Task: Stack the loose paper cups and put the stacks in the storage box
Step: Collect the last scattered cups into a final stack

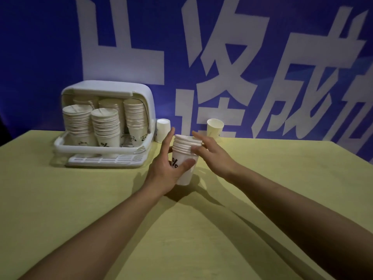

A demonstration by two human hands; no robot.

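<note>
Cup stack (pixel 184 158): light, crushable paper; left hand (pixel 164 170) fingers wrap the base, right hand (pixel 210 153) fingers spread at rims; hold low, gently.

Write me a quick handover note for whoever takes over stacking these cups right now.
Left hand grips the small cup stack above the table; right hand touches its rims.
Storage box, lid up, already holds several tall stacks.
Left: one upside-down cup beside the box and one upright cup near the banner still loose. Add both, then box the held stack.
</note>
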